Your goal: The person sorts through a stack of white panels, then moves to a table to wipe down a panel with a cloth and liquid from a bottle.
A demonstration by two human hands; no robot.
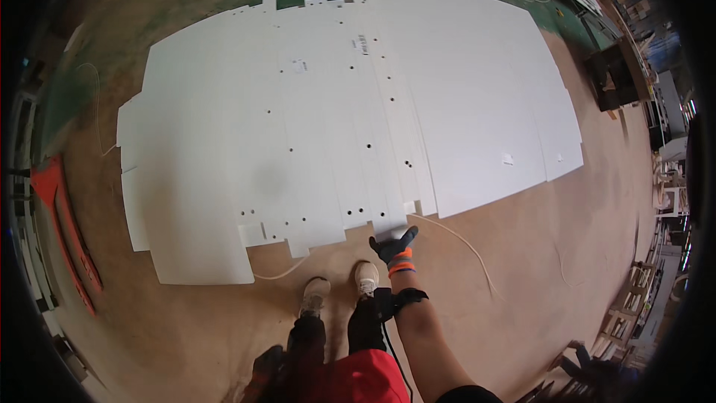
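Observation:
Several white boards lie side by side across the floor, many of them narrow strips with small dark holes. My right hand (395,245), in a dark glove with an orange cuff, is at the near end of one narrow white board (377,179). Its thumb and fingers are closed around that end, one on each side. A black band circles my right forearm. Left of my legs is a dark, blurred shape (267,366) that may be my left hand; no fingers can be made out there.
A wide white panel (485,97) lies to the right, and another white panel (198,201) to the left. Red pallet-jack forks (67,231) rest at the far left. A thin pale cord (470,246) trails over the brown floor near my shoes (365,277). Wooden frames (630,302) stand at the right.

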